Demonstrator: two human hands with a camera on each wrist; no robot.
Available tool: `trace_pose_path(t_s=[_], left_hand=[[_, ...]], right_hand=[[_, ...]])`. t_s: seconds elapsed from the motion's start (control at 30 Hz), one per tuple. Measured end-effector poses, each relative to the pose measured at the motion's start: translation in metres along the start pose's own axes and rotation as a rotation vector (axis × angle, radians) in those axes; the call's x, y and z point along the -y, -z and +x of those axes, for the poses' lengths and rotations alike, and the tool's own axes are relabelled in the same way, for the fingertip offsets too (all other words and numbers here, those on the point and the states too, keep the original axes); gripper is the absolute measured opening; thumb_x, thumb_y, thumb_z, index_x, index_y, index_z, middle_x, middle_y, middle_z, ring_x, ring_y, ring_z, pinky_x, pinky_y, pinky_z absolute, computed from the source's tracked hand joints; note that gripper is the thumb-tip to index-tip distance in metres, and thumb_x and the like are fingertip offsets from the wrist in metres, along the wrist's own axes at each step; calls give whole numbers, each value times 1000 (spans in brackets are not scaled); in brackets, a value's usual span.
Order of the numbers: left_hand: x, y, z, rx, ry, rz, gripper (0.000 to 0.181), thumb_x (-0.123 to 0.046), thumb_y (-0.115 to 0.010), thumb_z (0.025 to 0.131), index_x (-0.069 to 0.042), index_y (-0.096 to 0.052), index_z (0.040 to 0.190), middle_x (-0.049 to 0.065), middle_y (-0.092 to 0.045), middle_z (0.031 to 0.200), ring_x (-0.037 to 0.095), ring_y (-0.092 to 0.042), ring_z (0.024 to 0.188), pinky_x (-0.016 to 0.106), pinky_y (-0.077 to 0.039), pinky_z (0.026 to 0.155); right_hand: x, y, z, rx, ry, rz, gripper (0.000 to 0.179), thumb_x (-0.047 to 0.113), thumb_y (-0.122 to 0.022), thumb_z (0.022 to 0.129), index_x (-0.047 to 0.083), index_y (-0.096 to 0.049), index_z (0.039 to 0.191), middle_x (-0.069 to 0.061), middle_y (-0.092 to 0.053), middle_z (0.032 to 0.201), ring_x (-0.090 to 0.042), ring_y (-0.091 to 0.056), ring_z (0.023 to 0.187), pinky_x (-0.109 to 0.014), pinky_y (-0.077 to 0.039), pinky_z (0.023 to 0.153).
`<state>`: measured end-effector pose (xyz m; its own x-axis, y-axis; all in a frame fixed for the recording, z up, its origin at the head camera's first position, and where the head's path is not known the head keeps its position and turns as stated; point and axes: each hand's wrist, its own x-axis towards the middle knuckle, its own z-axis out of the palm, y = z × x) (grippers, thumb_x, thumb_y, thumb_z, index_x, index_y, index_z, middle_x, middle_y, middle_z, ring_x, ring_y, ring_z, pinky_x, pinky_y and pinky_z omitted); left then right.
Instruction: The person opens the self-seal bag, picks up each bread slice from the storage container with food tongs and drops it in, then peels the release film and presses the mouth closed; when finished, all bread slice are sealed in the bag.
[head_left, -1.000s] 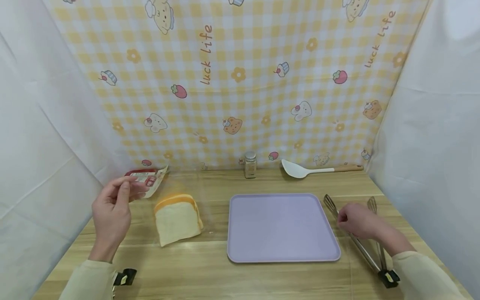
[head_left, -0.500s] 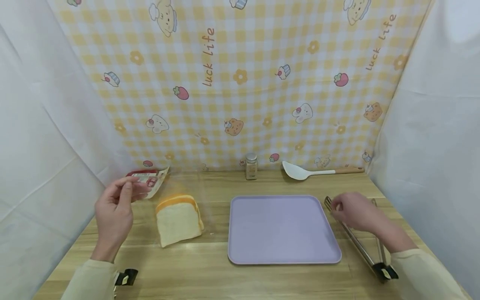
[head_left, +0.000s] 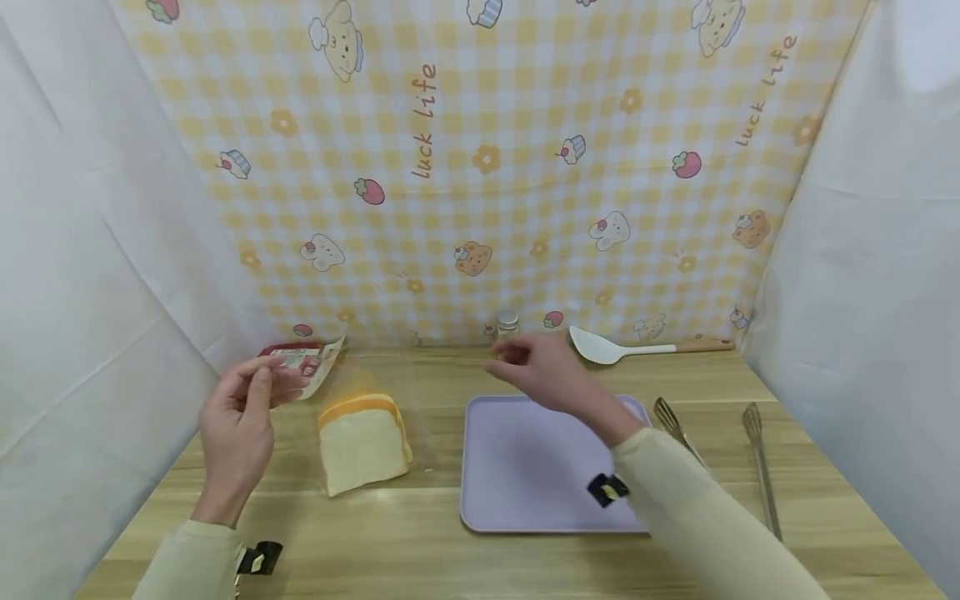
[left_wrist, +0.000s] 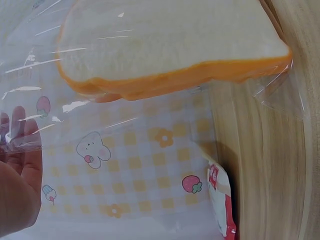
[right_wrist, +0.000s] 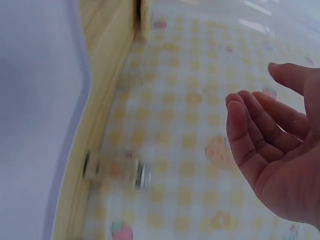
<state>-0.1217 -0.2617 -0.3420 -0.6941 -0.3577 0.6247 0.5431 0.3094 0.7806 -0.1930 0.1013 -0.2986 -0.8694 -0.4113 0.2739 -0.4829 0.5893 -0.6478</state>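
My left hand (head_left: 238,425) is raised at the left and pinches the edge of a clear plastic bag (left_wrist: 25,75). Inside the bag is sliced bread (head_left: 366,454), pale with an orange crust, standing just right of that hand. The thin film is hard to make out in the head view. Over the far edge of a lilac tray (head_left: 540,492), my right hand (head_left: 543,371) is in the air with loosely bent fingers, thumb apart, holding nothing. Behind it, a small glass jar (head_left: 507,322) with a metal lid is partly hidden.
At the back lies a white turner (head_left: 600,347) with a wooden handle. Metal tongs (head_left: 763,475) lie right of the tray, partly covered by the right sleeve. A red and white packet (head_left: 300,357) is at the back left, behind the left hand. A patterned cloth (head_left: 480,200) hangs behind.
My right hand has moved left from above the tongs, across the tray, to near the jar. My left hand keeps its pinch on the bag; the head view has shifted slightly.
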Motion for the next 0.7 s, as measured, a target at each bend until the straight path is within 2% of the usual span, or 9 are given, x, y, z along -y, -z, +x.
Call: trace_pose_path(t_s=[0.2,0.4,0.57,0.7], left_hand=[[0,0,0,-1,1,6,30,-11,-51,111,14,-65,119,-9,-79,93,3,-77,81,15,-60,73],[0,1,-1,0,-18,11,28,-11,-51,111,10,-67,119,-8,-79,93,3,-77,81,15,-60,73],[0,2,-1,-1,-30,3,29,-11,-51,111,13,-66,118,-9,-79,93,2,-77,81,15,-60,73],[0,1,-1,-5,-26,-2,29,-11,-52,111,14,-66,118,-9,-79,93,3,-77,81,15,-61,72]], right_hand=[[32,-37,39,61,-38,215,38,35,-77,97,12,-74,128,-2,-76,111,-15,-71,104,-33,-59,89],[48,-55,61,113,-40,371,46,36,-78,96,14,-71,135,-3,-75,122,-18,-69,114,-34,-59,93],[56,-60,69,90,-34,381,41,34,-79,95,11,-75,129,-5,-77,122,-17,-71,113,-30,-59,90],[58,-63,70,60,-29,398,25,27,-76,98,11,-79,117,-6,-78,115,-14,-72,98,-27,-60,81]])
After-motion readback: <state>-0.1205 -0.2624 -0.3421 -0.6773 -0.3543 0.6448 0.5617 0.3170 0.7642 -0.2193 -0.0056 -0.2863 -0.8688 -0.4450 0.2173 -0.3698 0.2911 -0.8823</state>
